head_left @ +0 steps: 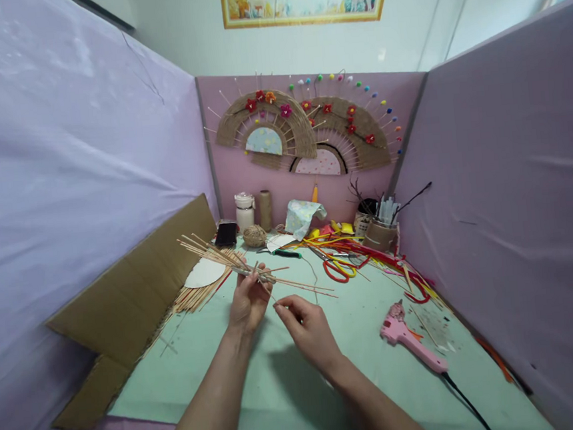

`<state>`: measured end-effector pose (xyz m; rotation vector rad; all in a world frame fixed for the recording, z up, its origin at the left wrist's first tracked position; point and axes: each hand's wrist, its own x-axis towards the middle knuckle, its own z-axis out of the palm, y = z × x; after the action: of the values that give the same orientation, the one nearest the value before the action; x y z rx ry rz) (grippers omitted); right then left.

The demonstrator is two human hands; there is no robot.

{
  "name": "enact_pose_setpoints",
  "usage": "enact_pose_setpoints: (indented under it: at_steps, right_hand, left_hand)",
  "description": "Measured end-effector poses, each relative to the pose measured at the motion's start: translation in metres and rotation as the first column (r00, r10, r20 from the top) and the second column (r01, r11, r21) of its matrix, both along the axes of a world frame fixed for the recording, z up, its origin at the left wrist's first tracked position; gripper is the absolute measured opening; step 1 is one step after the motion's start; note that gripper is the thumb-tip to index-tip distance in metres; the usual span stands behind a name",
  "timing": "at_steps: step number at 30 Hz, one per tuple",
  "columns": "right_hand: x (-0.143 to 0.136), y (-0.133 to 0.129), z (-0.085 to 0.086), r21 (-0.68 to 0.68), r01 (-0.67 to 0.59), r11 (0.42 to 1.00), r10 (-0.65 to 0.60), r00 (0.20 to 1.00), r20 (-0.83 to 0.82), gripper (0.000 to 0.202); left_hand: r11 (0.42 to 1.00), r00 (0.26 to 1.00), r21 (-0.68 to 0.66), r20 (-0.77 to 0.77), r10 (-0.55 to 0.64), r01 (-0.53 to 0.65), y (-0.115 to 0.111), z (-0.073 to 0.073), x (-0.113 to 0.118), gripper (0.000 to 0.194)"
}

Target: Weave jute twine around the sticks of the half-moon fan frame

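My left hand [251, 295] is closed around a bundle of thin wooden sticks [214, 253] above the middle of the table. The sticks fan out to the upper left and to the right, and twine seems to be wound where they cross. My right hand [303, 324] pinches a strand of twine [270, 295] running down from the bundle, just right of and below my left hand. A thin length of twine [314, 273] also lies on the table beyond my right hand. The exact weave between my left fingers is partly hidden.
More sticks and a white paper piece [204, 273] lie left beside cardboard [137, 288]. Behind are a twine ball [255, 236], pliers [288, 253] and scissors [337, 271]. A pink glue gun [413, 344] lies right, its cord trailing forward. Purple panels [505, 189] enclose the table.
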<state>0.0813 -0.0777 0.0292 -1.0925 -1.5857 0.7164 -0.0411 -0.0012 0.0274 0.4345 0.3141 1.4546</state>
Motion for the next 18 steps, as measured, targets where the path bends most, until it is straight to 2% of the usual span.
enact_pose_setpoints:
  at_steps: [4, 9, 13, 18]
  right_hand:
    - [0.014, -0.026, 0.024, -0.114, -0.1, 0.988, 0.086, 0.989, -0.121, 0.027]
    - [0.028, -0.05, 0.055, -0.018, -0.002, 1.0, -0.002, 0.98, -0.197, 0.026]
    - [0.035, -0.046, 0.069, 0.031, 0.097, 0.995, -0.087, 0.97, -0.227, 0.032]
    - [0.047, -0.028, 0.071, -0.026, 0.236, 0.971, -0.236, 0.949, -0.21, 0.041]
  left_hand:
    - [1.0, 1.0, -0.001, -0.019, 0.014, -0.014, 0.0, -0.001, 0.001, 0.045]
    - [0.999, 0.999, 0.026, -0.028, 0.044, -0.043, 0.0, -0.001, 0.002, 0.044]
    - [0.997, 0.996, 0.054, -0.07, 0.061, -0.057, -0.002, -0.001, 0.003, 0.043]
    - [0.995, 0.993, 0.09, -0.107, 0.056, -0.046, -0.002, -0.003, 0.003, 0.044]
